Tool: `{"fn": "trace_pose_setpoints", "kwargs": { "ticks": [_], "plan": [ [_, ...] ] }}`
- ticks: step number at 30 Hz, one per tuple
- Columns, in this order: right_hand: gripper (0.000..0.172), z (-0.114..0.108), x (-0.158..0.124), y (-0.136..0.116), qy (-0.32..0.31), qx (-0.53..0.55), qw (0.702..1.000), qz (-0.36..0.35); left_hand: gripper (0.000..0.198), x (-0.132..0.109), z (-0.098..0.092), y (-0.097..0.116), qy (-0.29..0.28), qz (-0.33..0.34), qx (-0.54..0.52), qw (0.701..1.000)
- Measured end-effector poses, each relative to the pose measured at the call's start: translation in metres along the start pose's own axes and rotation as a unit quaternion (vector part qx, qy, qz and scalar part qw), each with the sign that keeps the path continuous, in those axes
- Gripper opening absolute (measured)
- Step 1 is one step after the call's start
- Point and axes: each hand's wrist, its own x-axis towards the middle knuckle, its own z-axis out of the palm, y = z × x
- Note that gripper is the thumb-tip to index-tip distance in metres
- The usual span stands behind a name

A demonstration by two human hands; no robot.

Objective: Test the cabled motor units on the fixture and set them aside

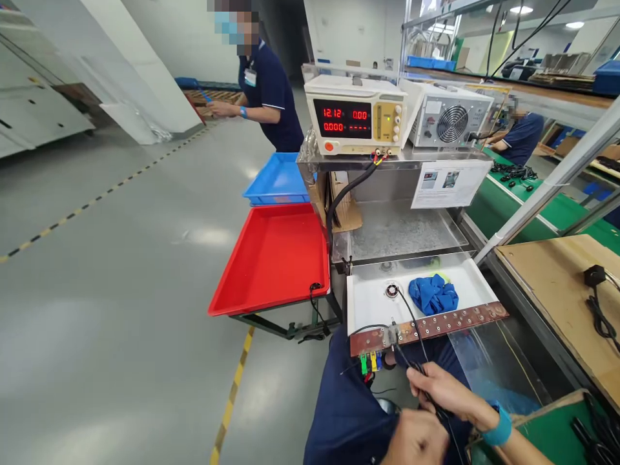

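My right hand (448, 392), with a blue wristband, is pinched on a thin black cable (411, 361). The cable runs up to a metal clamp on a brown strip board (436, 326) studded with screws. My left hand (416, 440) is a closed fist just below it, beside the same cable; I cannot tell whether it grips it. Green, yellow and red clips (371, 363) hang under the strip's left end. In the white tray (361, 303) behind lie a small round part (391, 290) on a wire and a crumpled blue cloth (433, 294).
A power supply (356, 116) reading 12.12 and a fan-fronted unit (450, 119) stand on the steel shelf. A red tray (274, 258) and a blue tray (278, 181) sit left. One person stands behind, another sits right by the green conveyor (498, 206). A wooden board (557, 284) carries a black adapter (595, 276).
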Motion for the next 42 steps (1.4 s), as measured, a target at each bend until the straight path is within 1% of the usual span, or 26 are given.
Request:
{"fn": "trace_pose_setpoints", "kwargs": {
  "ticks": [1,2,3,4,5,6,9,12,14,16,19,22,25,27,28,30,31,32,33,34,35,36,38,39,40,42],
  "plan": [
    [0.071,0.007,0.001,0.006,0.001,-0.028,1.000,0.004,0.059,-0.001,-0.004,-0.012,0.074,-0.080,-0.026,0.994],
    [0.073,0.014,0.003,0.010,0.008,-0.041,0.999,0.003,0.060,-0.002,-0.008,-0.024,0.152,-0.168,-0.061,0.972],
    [0.075,0.020,0.006,0.014,0.020,-0.043,0.999,0.001,0.060,-0.002,-0.013,-0.033,0.219,-0.250,-0.103,0.938],
    [0.075,0.027,0.008,0.016,0.033,-0.038,0.999,0.001,0.059,-0.002,-0.017,-0.041,0.264,-0.314,-0.149,0.900],
    [0.075,0.032,0.010,0.017,0.045,-0.033,0.998,0.004,0.059,-0.001,-0.021,-0.046,0.281,-0.351,-0.194,0.872],
    [0.075,0.037,0.012,0.018,0.054,-0.030,0.998,0.013,0.061,0.002,-0.024,-0.049,0.272,-0.361,-0.237,0.860],
    [0.074,0.047,0.014,0.021,0.067,-0.037,0.996,0.036,0.063,0.011,-0.027,-0.050,0.240,-0.360,-0.353,0.829],
    [0.083,0.051,0.016,0.027,0.079,-0.006,0.996,0.031,0.058,0.022,-0.022,-0.048,0.240,-0.358,-0.422,0.798],
    [0.088,0.051,0.018,0.032,0.089,0.010,0.996,0.019,0.056,0.027,-0.019,-0.047,0.249,-0.354,-0.428,0.793],
    [0.088,0.050,0.020,0.035,0.097,0.003,0.995,-0.001,0.054,0.031,-0.017,-0.048,0.257,-0.349,-0.427,0.794],
    [0.084,0.051,0.023,0.035,0.101,-0.018,0.995,-0.017,0.052,0.034,-0.016,-0.051,0.265,-0.343,-0.432,0.791],
    [0.081,0.052,0.024,0.032,0.099,-0.039,0.994,-0.009,0.054,0.034,-0.014,-0.055,0.275,-0.343,-0.423,0.792],
    [0.074,0.048,0.020,0.024,0.093,-0.102,0.990,-0.012,0.056,0.034,-0.012,-0.059,0.285,-0.347,-0.403,0.798],
    [0.064,0.040,0.011,0.013,0.087,-0.195,0.976,-0.039,0.057,0.037,-0.010,-0.061,0.287,-0.344,-0.404,0.797],
    [0.058,0.033,0.005,0.005,0.075,-0.255,0.962,-0.052,0.059,0.038,-0.010,-0.061,0.289,-0.340,-0.407,0.797],
    [0.043,0.018,-0.007,-0.017,0.030,-0.368,0.927,-0.061,0.063,0.043,-0.007,-0.062,0.304,-0.335,-0.394,0.800],
    [0.039,0.009,-0.011,-0.030,0.006,-0.402,0.914,-0.055,0.065,0.045,-0.006,-0.062,0.319,-0.337,-0.381,0.800],
    [0.038,0.000,-0.012,-0.044,-0.006,-0.421,0.906,-0.052,0.067,0.046,-0.003,-0.063,0.330,-0.345,-0.374,0.795],
    [0.041,-0.009,-0.009,-0.059,0.006,-0.431,0.901,-0.055,0.069,0.048,-0.001,-0.064,0.337,-0.359,-0.373,0.787],
    [0.044,-0.017,-0.001,-0.072,0.042,-0.438,0.895,-0.067,0.072,0.049,0.001,-0.065,0.341,-0.375,-0.379,0.774],
    [0.046,-0.026,0.011,-0.084,0.094,-0.449,0.885,-0.084,0.074,0.050,0.003,-0.066,0.342,-0.390,-0.388,0.762],
    [0.045,-0.035,0.027,-0.094,0.154,-0.467,0.865,-0.099,0.076,0.051,0.004,-0.068,0.339,-0.399,-0.396,0.754],
    [0.033,-0.050,0.068,-0.107,0.253,-0.517,0.811,-0.107,0.078,0.051,0.004,-0.071,0.328,-0.402,-0.390,0.761],
    [0.028,-0.057,0.090,-0.110,0.275,-0.536,0.793,-0.097,0.079,0.050,0.003,-0.073,0.322,-0.398,-0.380,0.771],
    [0.030,-0.062,0.111,-0.110,0.279,-0.549,0.784,-0.082,0.080,0.050,0.002,-0.075,0.311,-0.396,-0.369,0.781],
    [0.039,-0.068,0.145,-0.106,0.264,-0.558,0.785,-0.056,0.082,0.048,0.002,-0.082,0.288,-0.400,-0.344,0.799]
  ]
}}
